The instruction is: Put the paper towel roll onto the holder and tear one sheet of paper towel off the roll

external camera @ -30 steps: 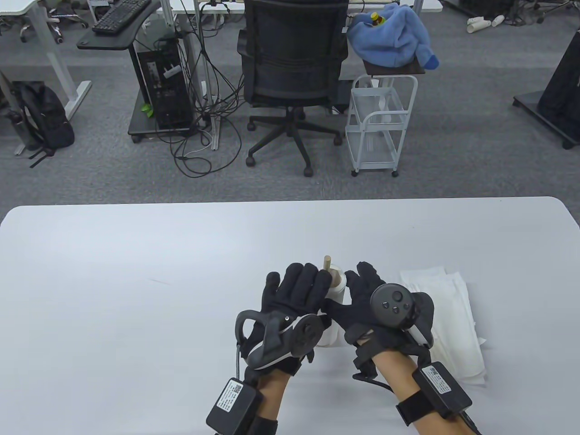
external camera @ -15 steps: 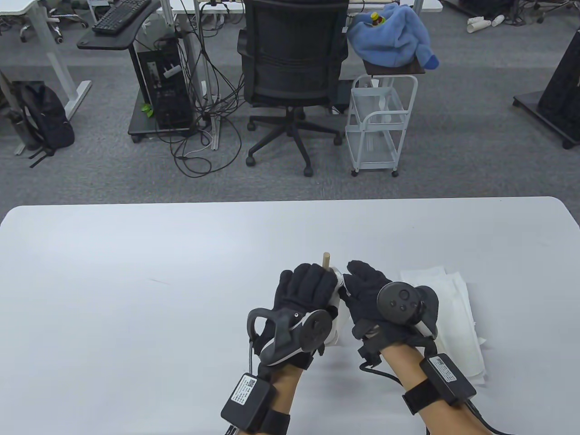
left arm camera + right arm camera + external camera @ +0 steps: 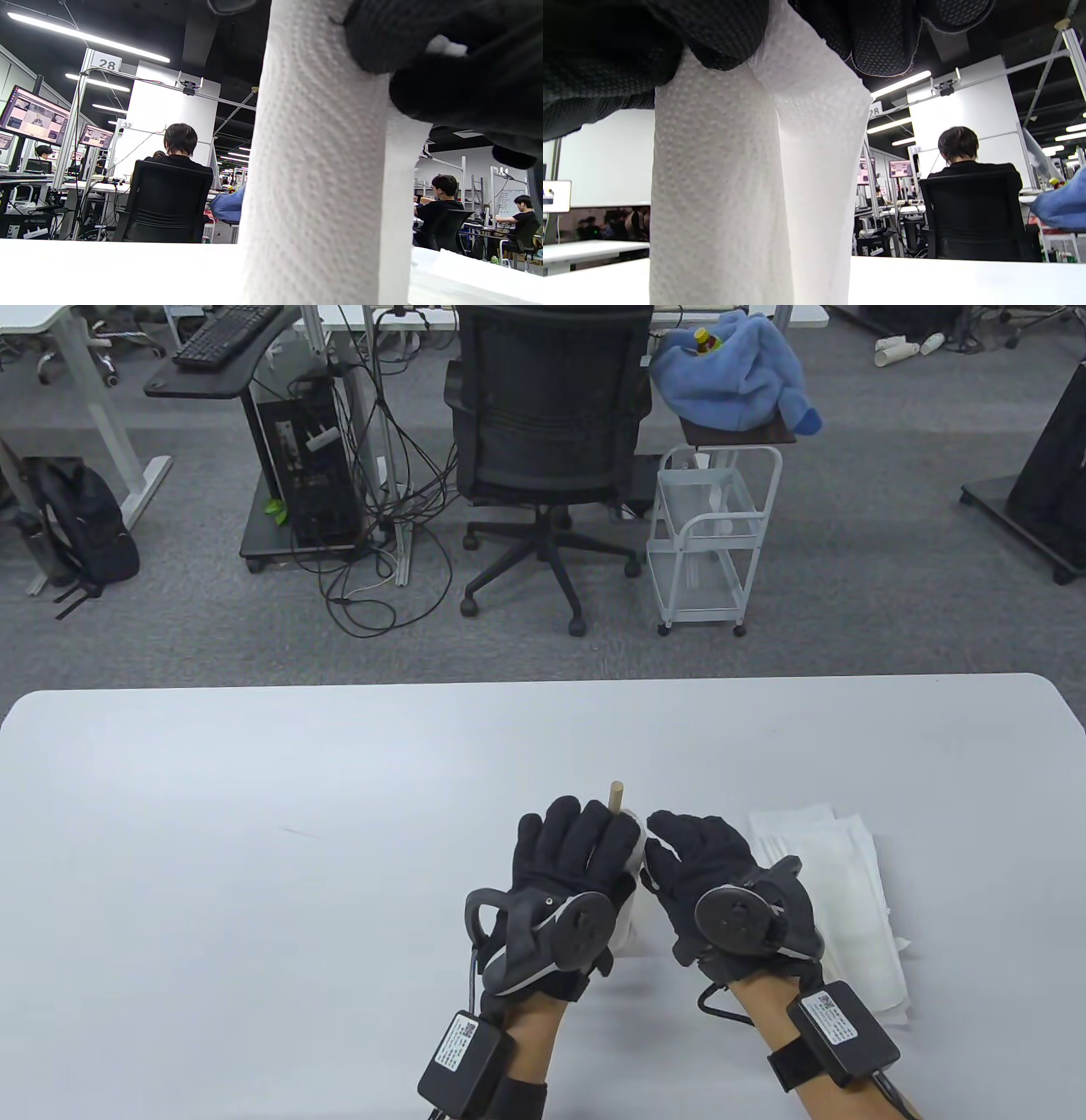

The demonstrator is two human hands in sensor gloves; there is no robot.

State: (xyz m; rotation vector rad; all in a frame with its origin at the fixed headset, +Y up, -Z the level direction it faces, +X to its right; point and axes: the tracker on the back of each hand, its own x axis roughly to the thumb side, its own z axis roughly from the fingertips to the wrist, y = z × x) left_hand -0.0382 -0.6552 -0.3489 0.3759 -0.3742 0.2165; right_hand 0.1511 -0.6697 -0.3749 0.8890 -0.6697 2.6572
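We found the paper towel roll (image 3: 632, 891) standing upright on the surface (image 3: 254, 814), near its front edge and a little right of centre. The holder (image 3: 616, 796) ran up through the roll, its tip showing above the top. Our left hand (image 3: 564, 857) sat against the roll's left side and our right hand (image 3: 700, 865) against its right side, each grip closed round the roll, which stood between them. Just right of the right hand, a stack of sheets (image 3: 848, 899) lay flat on the surface. Behind the surface, on the floor, stood an office chair (image 3: 547, 415), with a wire cart (image 3: 713, 534) to its right.
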